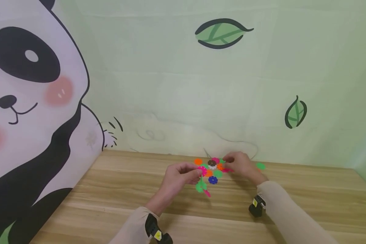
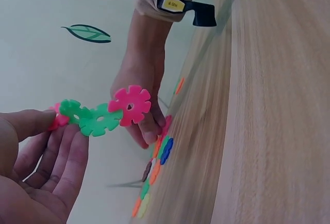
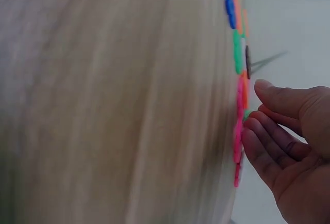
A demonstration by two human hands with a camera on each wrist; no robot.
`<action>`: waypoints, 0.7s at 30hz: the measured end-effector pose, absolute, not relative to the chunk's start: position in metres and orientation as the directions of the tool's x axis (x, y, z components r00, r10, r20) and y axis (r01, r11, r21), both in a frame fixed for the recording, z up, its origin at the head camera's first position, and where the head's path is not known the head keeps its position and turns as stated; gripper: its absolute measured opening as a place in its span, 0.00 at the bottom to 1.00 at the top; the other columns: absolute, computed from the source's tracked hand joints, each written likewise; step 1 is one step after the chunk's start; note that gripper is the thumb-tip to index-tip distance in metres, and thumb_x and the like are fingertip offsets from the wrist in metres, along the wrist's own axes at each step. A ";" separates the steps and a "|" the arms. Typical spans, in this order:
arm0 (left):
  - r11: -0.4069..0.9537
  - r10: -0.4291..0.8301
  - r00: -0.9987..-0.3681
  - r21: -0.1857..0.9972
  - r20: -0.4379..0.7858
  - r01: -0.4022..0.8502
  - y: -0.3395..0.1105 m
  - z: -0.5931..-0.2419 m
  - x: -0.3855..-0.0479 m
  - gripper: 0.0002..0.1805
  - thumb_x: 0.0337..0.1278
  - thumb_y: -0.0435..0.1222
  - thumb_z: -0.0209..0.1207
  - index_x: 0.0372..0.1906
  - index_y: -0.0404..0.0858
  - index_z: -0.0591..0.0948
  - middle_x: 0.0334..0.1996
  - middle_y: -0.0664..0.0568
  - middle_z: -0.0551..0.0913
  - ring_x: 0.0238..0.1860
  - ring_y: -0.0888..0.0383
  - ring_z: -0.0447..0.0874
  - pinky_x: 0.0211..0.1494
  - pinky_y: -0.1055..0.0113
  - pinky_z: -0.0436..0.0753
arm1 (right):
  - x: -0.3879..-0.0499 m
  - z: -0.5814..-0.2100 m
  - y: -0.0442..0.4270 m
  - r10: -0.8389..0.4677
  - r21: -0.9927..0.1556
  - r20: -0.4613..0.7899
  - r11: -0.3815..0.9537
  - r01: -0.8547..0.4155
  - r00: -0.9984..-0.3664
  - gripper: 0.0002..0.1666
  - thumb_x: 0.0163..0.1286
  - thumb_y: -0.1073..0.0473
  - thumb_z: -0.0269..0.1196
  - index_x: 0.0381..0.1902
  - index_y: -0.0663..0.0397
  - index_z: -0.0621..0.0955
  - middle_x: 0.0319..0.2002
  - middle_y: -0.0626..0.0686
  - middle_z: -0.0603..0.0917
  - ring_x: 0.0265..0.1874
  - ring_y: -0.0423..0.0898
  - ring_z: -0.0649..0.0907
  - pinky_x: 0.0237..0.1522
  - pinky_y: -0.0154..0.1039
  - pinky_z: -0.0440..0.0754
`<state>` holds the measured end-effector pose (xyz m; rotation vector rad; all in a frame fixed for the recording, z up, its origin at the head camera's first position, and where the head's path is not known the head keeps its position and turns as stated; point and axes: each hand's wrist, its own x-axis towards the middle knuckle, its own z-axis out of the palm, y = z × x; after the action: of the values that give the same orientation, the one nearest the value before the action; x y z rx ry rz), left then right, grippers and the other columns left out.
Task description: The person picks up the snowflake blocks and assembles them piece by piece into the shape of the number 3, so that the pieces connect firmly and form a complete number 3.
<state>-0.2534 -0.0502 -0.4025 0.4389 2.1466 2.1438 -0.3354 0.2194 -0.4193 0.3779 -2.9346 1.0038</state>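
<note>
My left hand pinches the end of a short chain of flower-shaped plastic snowflake discs, raised above the table. In the left wrist view the chain runs from a pink disc at the fingertips through green discs to another pink disc. My right hand reaches down to the loose discs at the back of the table. In the right wrist view its thumb stands apart from the fingers, which are beside pink discs and a green one. No disc is visibly gripped there.
Loose discs lie in a cluster, among them a blue disc, a brown disc and an orange disc. A separate green disc lies right of the right hand. Behind the wooden table hangs a printed backdrop.
</note>
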 end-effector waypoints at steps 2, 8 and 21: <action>-0.023 0.259 -0.956 0.990 0.141 0.140 -0.050 -0.402 -0.253 0.11 0.69 0.34 0.69 0.48 0.30 0.88 0.39 0.46 0.90 0.40 0.49 0.91 0.49 0.59 0.92 | -0.337 -0.421 0.217 -0.228 -0.585 0.088 0.776 -0.235 -0.970 0.15 0.71 0.64 0.69 0.52 0.68 0.87 0.48 0.61 0.89 0.51 0.59 0.86 0.57 0.56 0.86; -0.031 0.263 -0.955 0.990 0.139 0.136 -0.048 -0.401 -0.253 0.10 0.69 0.33 0.69 0.48 0.29 0.88 0.40 0.45 0.90 0.40 0.51 0.92 0.49 0.60 0.92 | -0.339 -0.423 0.213 -0.252 -0.536 0.101 0.801 -0.266 -0.962 0.13 0.68 0.63 0.73 0.47 0.67 0.89 0.43 0.59 0.89 0.47 0.58 0.86 0.55 0.56 0.86; -0.075 0.257 -0.960 0.993 0.111 0.095 -0.050 -0.402 -0.255 0.10 0.68 0.31 0.69 0.48 0.27 0.87 0.38 0.46 0.90 0.38 0.54 0.91 0.49 0.59 0.92 | -0.324 -0.412 0.209 -0.197 -0.685 0.136 0.689 -0.236 -0.971 0.07 0.66 0.69 0.72 0.39 0.62 0.84 0.34 0.53 0.86 0.34 0.47 0.84 0.36 0.40 0.85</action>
<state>-0.2546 -0.0496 -0.4024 0.3939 2.0563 2.1887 -0.3242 0.2092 -0.4122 0.3646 -2.8396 1.1627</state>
